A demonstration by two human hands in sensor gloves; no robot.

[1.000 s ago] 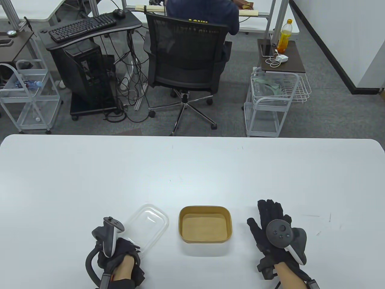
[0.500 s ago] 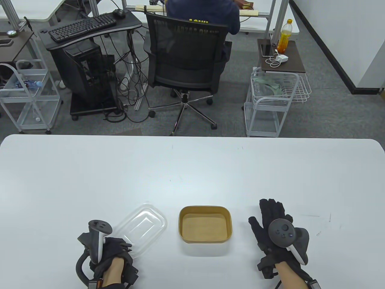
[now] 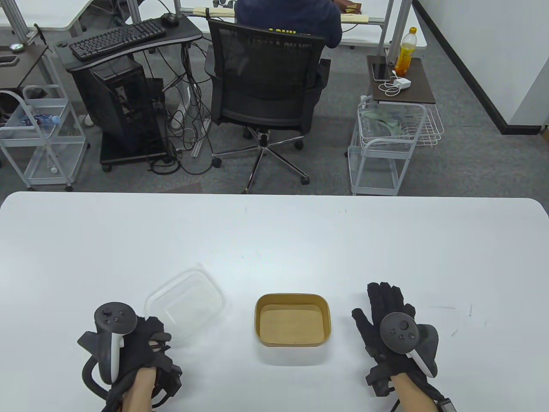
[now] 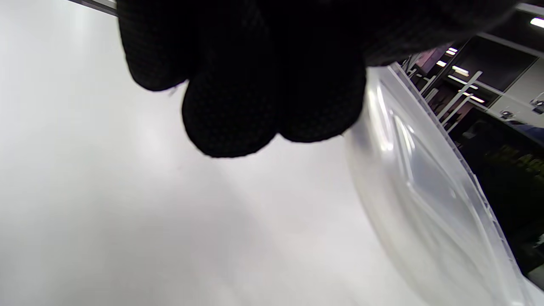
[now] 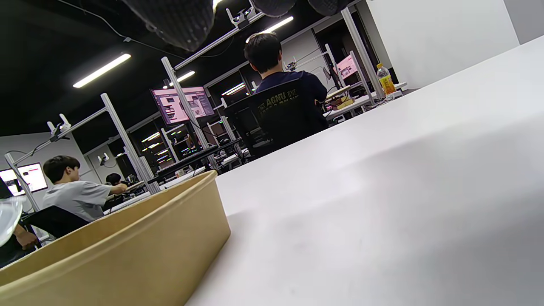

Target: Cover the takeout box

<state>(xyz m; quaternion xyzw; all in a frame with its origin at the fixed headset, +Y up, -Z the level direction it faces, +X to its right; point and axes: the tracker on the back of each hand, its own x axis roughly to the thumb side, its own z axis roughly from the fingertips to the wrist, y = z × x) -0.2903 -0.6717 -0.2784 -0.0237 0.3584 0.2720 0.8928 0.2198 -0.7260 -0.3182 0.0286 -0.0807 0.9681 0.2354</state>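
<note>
Table view shows your left hand (image 3: pixel 143 343) at the near left of the white table (image 3: pixel 274 240), gripping the near edge of the clear plastic lid (image 3: pixel 185 297). The lid is raised off the surface and tilted, with its far edge pointing away from you. The brown takeout box (image 3: pixel 293 319) stands uncovered on the table, right of the lid and apart from it. Your right hand (image 3: pixel 388 326) lies flat on the table just beside the box's right side, fingers spread and extended, holding nothing and not touching the box.

Left wrist view adds what the overhead camera hides: your gloved fingertips (image 4: pixel 238 110) bunch together at the top of the frame against the lid (image 4: pixel 429 204), whose ribbed rim runs down the right side, lifted above the table (image 4: pixel 127 212). The exact contact point is covered by the glove.

Right wrist view shows the box wall (image 5: pixel 127 250) close at the lower left, seen from table level, with bare table (image 5: pixel 382 191) beyond it. Only your fingertips (image 5: pixel 178 17) enter at the top edge, clear of the box. A corner of the lid (image 5: pixel 8 221) appears at the far left.
</note>
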